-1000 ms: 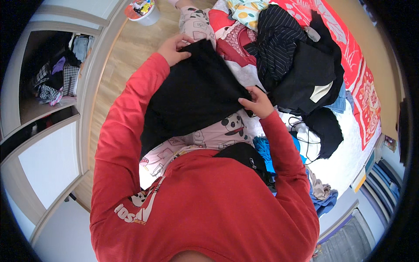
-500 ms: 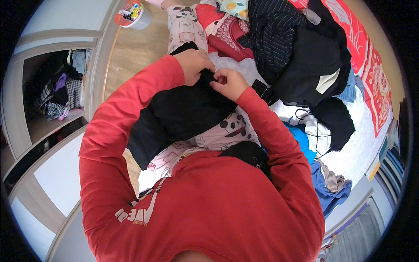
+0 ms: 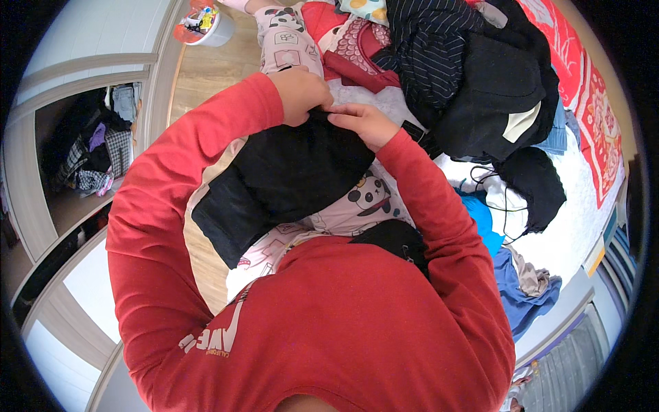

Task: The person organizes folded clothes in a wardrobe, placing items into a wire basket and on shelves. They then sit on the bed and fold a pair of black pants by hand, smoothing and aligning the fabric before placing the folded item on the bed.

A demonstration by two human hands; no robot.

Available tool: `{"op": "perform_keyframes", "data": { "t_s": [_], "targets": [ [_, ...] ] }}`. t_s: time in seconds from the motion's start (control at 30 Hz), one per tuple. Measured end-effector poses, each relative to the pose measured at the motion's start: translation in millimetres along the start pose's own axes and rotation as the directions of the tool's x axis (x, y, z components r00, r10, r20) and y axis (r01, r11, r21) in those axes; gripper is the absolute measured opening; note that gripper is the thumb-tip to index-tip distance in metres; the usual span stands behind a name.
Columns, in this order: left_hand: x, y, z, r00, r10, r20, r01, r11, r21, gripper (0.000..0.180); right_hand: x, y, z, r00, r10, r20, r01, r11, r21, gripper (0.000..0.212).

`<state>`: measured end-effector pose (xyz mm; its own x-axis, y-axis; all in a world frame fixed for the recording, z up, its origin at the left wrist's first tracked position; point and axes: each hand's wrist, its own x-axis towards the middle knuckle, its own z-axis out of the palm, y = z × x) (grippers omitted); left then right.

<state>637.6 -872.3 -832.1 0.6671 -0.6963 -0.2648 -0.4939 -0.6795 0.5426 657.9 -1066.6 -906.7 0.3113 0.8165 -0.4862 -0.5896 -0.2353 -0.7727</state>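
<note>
Across my lap lies a black garment (image 3: 295,165), its lower left part hanging over my thigh in panda-print pink trousers (image 3: 371,196). What kind of garment it is does not show. My left hand (image 3: 302,93) is closed on its far edge, fingers curled inward. Right beside it, my right hand (image 3: 362,123) pinches the same edge between thumb and fingers. The fingertips of both hands almost meet, and the bit of cloth between them is mostly hidden.
To the right, a white-covered bed (image 3: 549,254) carries a black pinstriped garment (image 3: 429,55), a black piece with a pale patch (image 3: 501,89), a black corded item (image 3: 535,189) and blue clothing (image 3: 525,295). At left stand an open clothes cupboard (image 3: 44,178) and a small white bin (image 3: 220,31).
My left hand has turned and closed more over the garment's edge. My right hand's fingers have straightened toward it. The view has shifted slightly.
</note>
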Motion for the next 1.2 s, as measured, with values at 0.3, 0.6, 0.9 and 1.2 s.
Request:
{"op": "perform_keyframes", "data": {
  "t_s": [0.3, 0.6, 0.9, 1.2],
  "targets": [
    [5.9, 6.1, -12.9, 0.957, -0.248, 0.149, 0.269, 0.952, -0.146, 0.042, -10.9, -23.7, 7.4, 1.000, 0.012, -0.008, -0.008, 0.921, 0.390, 0.023],
    [0.7, -6.3, -31.3, 0.959, -0.246, 0.145, 0.214, 0.955, 0.203, 0.028, -1.5, -1.6, -3.1, 0.984, -0.139, -0.109, 0.128, 0.987, -0.099, 0.021],
    [-38.2, -20.9, -55.1, 0.978, -0.191, 0.085, 0.153, 0.931, 0.333, 0.023, -43.8, -13.1, -12.4, 0.985, -0.172, 0.021, 0.141, 0.725, -0.674, 0.027],
    [-25.1, -61.5, -20.3, 0.931, -0.335, -0.144, 0.316, 0.938, -0.142, 0.014, -54.0, 20.0, -28.5, 0.988, -0.086, -0.130, -0.010, 0.794, -0.608, 0.028]
  ]
}}
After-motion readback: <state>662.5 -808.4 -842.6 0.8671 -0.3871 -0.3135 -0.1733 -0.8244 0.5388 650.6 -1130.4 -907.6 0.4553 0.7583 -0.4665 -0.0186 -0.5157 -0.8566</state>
